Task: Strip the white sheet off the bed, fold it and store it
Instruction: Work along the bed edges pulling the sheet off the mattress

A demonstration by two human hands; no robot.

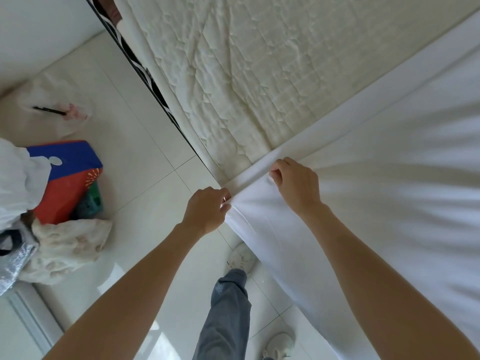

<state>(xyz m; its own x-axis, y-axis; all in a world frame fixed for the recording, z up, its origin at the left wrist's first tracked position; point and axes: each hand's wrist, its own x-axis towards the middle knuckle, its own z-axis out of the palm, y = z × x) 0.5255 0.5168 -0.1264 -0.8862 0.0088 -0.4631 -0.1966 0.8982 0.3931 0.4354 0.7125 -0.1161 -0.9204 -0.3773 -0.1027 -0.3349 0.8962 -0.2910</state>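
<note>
Both hands clamped on the white sheet (376, 203) at the bed corner: left hand (206, 210) pinching the gathered hem, right hand (296, 185) curled over the folded band just beside it. Smooth, thin cloth, fanning in soft pleats rightward over the bed. Quilted, puckered cream mattress (246, 74) bared beyond. Glossy pale floor tiles (135, 157) open leftward; bags and a red-blue box (67, 180) well apart.

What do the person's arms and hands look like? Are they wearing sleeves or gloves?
Both arms are bare up to the picture's edge, so no sleeves show. The left hand and right hand wear no gloves, and no rings, watch or bracelets can be seen. The fingernails look short and plain.
</note>
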